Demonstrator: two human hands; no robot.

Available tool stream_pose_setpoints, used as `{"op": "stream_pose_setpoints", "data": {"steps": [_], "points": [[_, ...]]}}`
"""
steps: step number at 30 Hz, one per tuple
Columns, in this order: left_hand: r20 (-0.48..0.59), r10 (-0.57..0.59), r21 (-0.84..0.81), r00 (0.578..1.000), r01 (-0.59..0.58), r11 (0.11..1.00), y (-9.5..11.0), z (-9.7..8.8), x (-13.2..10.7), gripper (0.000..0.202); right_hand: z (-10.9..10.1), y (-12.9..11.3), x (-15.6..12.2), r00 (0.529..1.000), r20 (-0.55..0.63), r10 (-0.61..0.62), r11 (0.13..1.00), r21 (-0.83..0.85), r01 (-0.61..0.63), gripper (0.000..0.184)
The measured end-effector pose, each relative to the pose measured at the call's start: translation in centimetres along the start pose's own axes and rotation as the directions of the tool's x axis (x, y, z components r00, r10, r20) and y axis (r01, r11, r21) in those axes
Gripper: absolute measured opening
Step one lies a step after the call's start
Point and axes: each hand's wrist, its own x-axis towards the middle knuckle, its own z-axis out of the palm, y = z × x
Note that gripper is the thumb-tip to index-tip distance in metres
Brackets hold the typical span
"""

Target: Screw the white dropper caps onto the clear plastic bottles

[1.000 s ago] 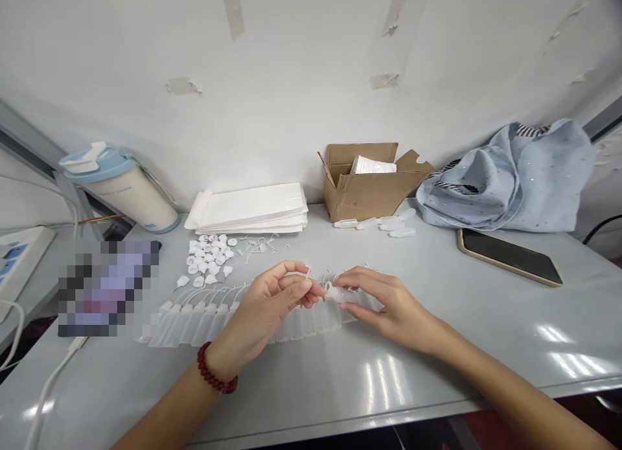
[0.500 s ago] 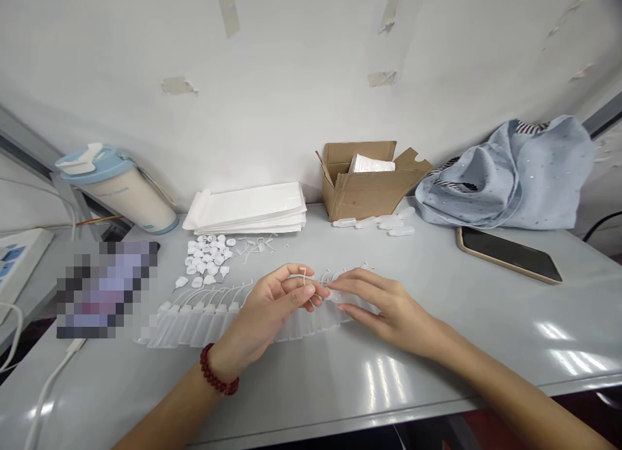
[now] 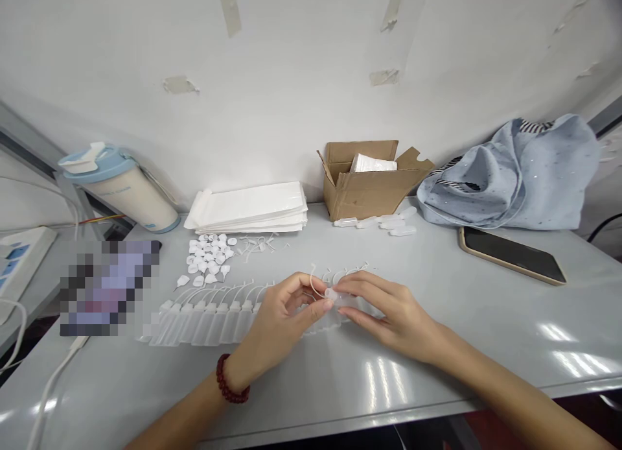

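Note:
My right hand (image 3: 391,310) is closed around a small translucent plastic bottle (image 3: 342,299), its round mouth pointing left. My left hand (image 3: 284,314) pinches a thin white plastic strap (image 3: 315,283) at that mouth, and the strap's free end curls upward. Whether the strap is seated on the neck cannot be made out. Below and left of my hands lies a row of similar translucent bottles (image 3: 207,325) with curved straps on their necks, partly hidden by my left hand. White caps (image 3: 208,255) lie in a cluster behind the row, beside several loose straps (image 3: 257,245).
A stack of white packets (image 3: 247,207) and an open cardboard box (image 3: 374,194) stand by the wall. Several loose bottles (image 3: 401,231) lie before the box. A phone (image 3: 512,255) and blue cloth bag (image 3: 554,184) are right; a tumbler (image 3: 136,197) and blurred-out device (image 3: 111,284) left.
My left hand has moved right and brought the strap to the mouth of the bottle in my right hand. The right hand has stayed nearly in place.

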Motion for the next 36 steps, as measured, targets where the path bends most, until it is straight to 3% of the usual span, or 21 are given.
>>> {"op": "stream_pose_setpoints", "data": {"steps": [11,23,26,29,31,33,36], "points": [[-0.030,0.026,0.032,0.999,-0.025,0.999,0.2,0.2,0.0,0.014,0.4,-0.1,-0.3,0.999,-0.026,-0.029,0.999,-0.039,0.028,0.027],[0.058,0.095,-0.031,0.994,-0.093,0.995,0.4,-0.3,0.1,0.014,0.1,-1.0,0.1,0.994,-0.054,0.096,0.986,0.141,-0.088,0.039],[0.009,0.064,-0.008,0.998,-0.064,0.998,0.3,-0.2,0.1,0.017,0.2,-0.8,0.0,0.994,-0.066,0.088,0.986,0.150,-0.077,0.040],[-0.095,0.045,0.054,0.994,-0.040,0.998,-0.1,0.1,0.1,0.016,0.2,-0.4,0.0,0.984,-0.067,0.165,0.973,0.175,-0.151,0.036],[-0.199,0.132,0.197,0.971,-0.093,0.976,-0.5,0.3,0.1,0.015,0.2,-0.1,0.1,0.964,-0.061,0.257,0.947,0.215,-0.239,0.033],[-0.228,0.328,0.411,0.917,-0.214,0.886,-0.8,0.4,0.1,0.016,0.1,0.0,0.2,0.934,-0.043,0.354,0.901,0.284,-0.329,0.030],[-0.034,0.582,0.630,0.812,-0.435,0.644,-0.8,0.5,0.2,0.026,-0.1,0.0,0.6,0.886,0.004,0.463,0.820,0.377,-0.430,0.028]]}}
